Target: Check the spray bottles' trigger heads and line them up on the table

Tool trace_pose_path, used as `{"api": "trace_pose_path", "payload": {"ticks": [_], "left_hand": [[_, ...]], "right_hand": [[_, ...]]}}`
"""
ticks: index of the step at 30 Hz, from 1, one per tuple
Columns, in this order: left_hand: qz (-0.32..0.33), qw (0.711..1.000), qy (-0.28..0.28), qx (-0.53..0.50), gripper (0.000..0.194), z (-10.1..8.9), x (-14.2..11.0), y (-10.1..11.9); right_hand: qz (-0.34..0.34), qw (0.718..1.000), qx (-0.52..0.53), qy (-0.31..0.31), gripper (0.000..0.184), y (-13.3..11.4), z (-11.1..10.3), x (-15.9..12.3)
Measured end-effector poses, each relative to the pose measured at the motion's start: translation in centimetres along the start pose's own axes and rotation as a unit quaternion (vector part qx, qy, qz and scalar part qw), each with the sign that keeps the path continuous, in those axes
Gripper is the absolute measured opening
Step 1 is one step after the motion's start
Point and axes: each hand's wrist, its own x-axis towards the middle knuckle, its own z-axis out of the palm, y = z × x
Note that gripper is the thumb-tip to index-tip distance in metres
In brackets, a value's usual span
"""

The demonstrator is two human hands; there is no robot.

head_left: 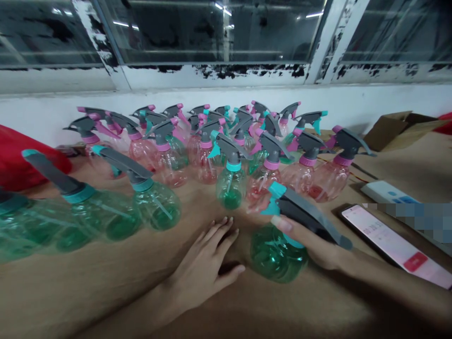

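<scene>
My right hand point(310, 242) is wrapped round the neck of a green spray bottle point(277, 256), just under its grey and teal trigger head. The bottle leans slightly on the brown tabletop, its trigger pointing left. Left of it, my left hand point(206, 263) lies palm down on the table with fingers stretched out, holding nothing. Just beyond those fingertips stands another green spray bottle point(231, 186) with a teal collar. A pink spray bottle point(264, 181) stands behind the held one.
Several green spray bottles point(155, 207) line the left side. Many pink and green ones crowd towards the wall. At right lie a phone point(395, 245) showing a timer and a white box point(388, 192), with an open cardboard box point(400, 132) behind. Red material point(28, 157) sits far left.
</scene>
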Motion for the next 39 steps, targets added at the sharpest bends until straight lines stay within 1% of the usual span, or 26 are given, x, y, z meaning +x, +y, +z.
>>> {"api": "trace_pose_path", "payload": {"ticks": [3,5,10,13,17,21,26,31,39], "left_hand": [[0.001,1.000,0.004,-0.014,0.060,-0.1,0.0,0.1],[0.002,1.000,0.005,-0.014,0.059,-0.2,0.1,0.2],[0.000,1.000,-0.012,0.012,0.061,-0.2,0.1,0.3],[0.009,1.000,-0.004,0.004,0.060,-0.1,0.2,0.2],[0.014,1.000,0.006,0.000,0.058,-0.1,0.1,0.1],[0.018,0.999,0.000,0.028,0.058,0.0,0.2,0.1],[0.026,0.997,-0.001,0.069,0.058,0.0,0.1,0.1],[0.032,0.996,0.001,0.083,0.058,0.1,0.1,-0.1],[0.028,0.996,-0.006,0.090,0.058,0.1,0.2,0.0]], "right_hand": [[0.034,0.995,0.089,0.004,0.027,-0.3,-0.1,0.1],[0.040,0.994,0.100,-0.006,0.024,-0.3,-0.1,0.0],[0.042,0.989,0.140,-0.008,0.014,-0.1,0.1,-0.2],[0.054,0.985,0.163,-0.014,0.022,0.0,0.2,-0.3],[0.055,0.984,0.171,-0.015,0.024,0.0,0.3,-0.2],[0.064,0.982,0.175,-0.026,0.027,0.1,0.3,-0.2],[0.048,0.975,0.214,-0.023,0.028,0.5,0.5,-0.2],[0.069,0.967,0.244,-0.023,0.027,0.8,0.7,-0.4],[0.082,0.969,0.230,-0.032,0.027,0.9,0.6,-0.5]]}}
